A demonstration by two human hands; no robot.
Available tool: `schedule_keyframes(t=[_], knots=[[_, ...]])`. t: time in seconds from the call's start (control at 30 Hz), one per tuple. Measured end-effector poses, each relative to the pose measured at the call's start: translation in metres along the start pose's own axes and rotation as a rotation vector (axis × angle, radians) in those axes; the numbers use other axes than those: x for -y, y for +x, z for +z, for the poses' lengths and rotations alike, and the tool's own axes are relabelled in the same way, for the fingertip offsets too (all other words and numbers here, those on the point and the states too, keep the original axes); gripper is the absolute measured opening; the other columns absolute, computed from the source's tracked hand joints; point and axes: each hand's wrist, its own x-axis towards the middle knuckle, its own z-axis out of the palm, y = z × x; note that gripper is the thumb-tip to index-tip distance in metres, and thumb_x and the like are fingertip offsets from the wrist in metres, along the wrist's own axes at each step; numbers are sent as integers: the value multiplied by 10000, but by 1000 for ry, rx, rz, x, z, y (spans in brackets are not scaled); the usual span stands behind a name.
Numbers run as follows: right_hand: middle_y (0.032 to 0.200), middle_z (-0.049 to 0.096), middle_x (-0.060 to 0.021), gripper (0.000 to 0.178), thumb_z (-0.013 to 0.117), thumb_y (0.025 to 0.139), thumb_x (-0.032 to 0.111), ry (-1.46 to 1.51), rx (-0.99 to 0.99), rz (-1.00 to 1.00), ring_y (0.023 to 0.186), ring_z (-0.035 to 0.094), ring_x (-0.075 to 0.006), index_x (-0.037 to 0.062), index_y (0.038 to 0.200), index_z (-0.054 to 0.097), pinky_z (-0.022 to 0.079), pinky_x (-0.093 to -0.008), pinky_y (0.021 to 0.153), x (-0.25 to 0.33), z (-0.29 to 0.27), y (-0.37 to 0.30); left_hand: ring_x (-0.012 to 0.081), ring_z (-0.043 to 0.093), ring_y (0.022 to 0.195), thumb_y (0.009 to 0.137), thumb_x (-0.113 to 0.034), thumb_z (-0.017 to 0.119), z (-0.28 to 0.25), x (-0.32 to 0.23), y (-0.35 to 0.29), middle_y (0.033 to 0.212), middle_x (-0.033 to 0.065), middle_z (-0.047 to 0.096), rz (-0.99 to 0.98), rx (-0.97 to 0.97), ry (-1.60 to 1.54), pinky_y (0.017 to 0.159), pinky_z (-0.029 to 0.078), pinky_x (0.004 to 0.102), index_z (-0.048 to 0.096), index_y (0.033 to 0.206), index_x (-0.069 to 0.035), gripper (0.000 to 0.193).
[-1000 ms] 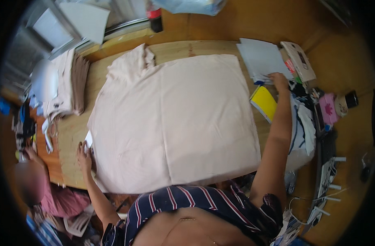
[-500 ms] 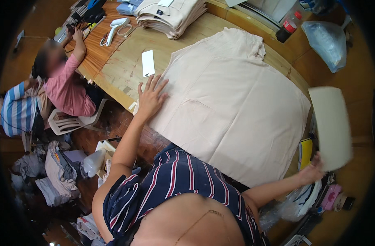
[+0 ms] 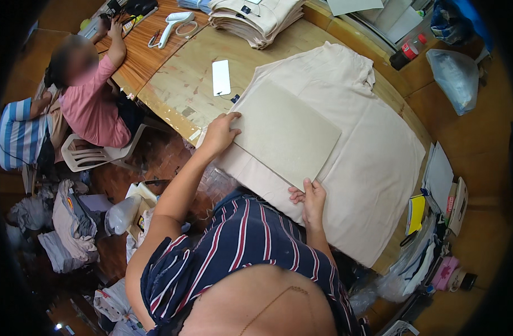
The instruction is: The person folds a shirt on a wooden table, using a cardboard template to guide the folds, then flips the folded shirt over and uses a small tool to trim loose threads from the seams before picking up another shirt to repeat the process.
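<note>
Left hand in play now, and we see our left hand (image 3: 220,136) part-closed, thumb and fingers at the left corner of a stiff, greyish-beige rectangular board (image 3: 290,131). Our right hand (image 3: 313,203) joins in at the board's near corner, thumb pressed on top, other fingers loosely curled; how far they reach underneath, we cannot tell.

And here is the big change! Half a second ago we have this board up at the right, in the right hand alone, while the left lies spread on the cloth. Now it sits over the left part of the pale pink, short-sleeved cloth garment (image 3: 379,168), with both hands on it. That looks to us like the fetching done and the positioning under way, though whether the board is fully flat we cannot say.

The garment itself is spread across the light wooden table (image 3: 200,84), its sleeve at the far side, the right half uncovered. Just left of it we spot a white rectangular card (image 3: 221,78), and farther off, a stack of folded pale pink garments (image 3: 259,22).
</note>
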Motion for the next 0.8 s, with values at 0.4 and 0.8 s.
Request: schedule_keyframes(t=[0.4,0.8], knots=[[658,570,-196,659,417,864,54,-132,11,-37,448,538,-162,132,1335,-37,428,-236,377,15,11,18,241,507,670,669,-57,645,23,-12,-48,764,114,478,370,-342,79,612,431,320,562,853,-29,203],[684,577,-205,661,402,869,49,-127,56,42,480,565,-166,156,1331,-60,467,-233,409,19,10,19,213,475,770,644,-97,662,71,-26,-110,795,63,495,558,128,-17,663,408,304,581,819,-45,200]])
